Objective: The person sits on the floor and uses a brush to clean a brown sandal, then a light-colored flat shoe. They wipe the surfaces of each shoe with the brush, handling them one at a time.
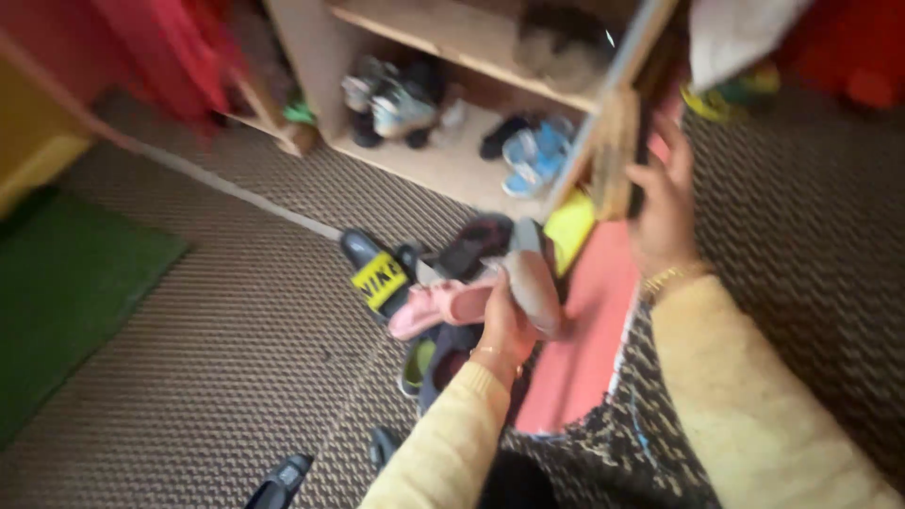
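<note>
Your left hand [506, 325] was clamped on a pair of shoes: a grey shoe [534, 283] rose above your fingers, and a pink shoe [441, 306] stuck out to the left of them. Both were lifted just above a pile of footwear on the floor. A thin bangle sat on that wrist, with a pale yellow sleeve [443, 443] behind it.

Left of the pink shoe, touching the pile, lay a black slide [377, 271] with a yellow rectangular label across its strap, printed in dark letters. Below your left hand was a dark shoe with a green lining [416, 366]. Above your hand lay a dark maroon shoe [476, 240].

Your right hand [665, 203] was up and to the right of the left one, fingers closed around the edge of a wooden door [617, 155] of the shoe cabinet. A dark object lay between palm and wood; the blur hid what it was. Just left of that hand, lower down, a bright yellow piece [569, 228] showed against a pink-red mat [589, 330].

Beyond both hands, the cabinet's lower shelf [443, 160] held blue sandals [533, 155] and a pair of grey and black trainers [396, 104]. The upper shelf held a dark fuzzy shape [561, 38].

The floor was brown ribbed carpet [236, 330]. Far to the left of your hands lay a green mat [66, 292]. Near your left elbow sat a black shoe [280, 483].
</note>
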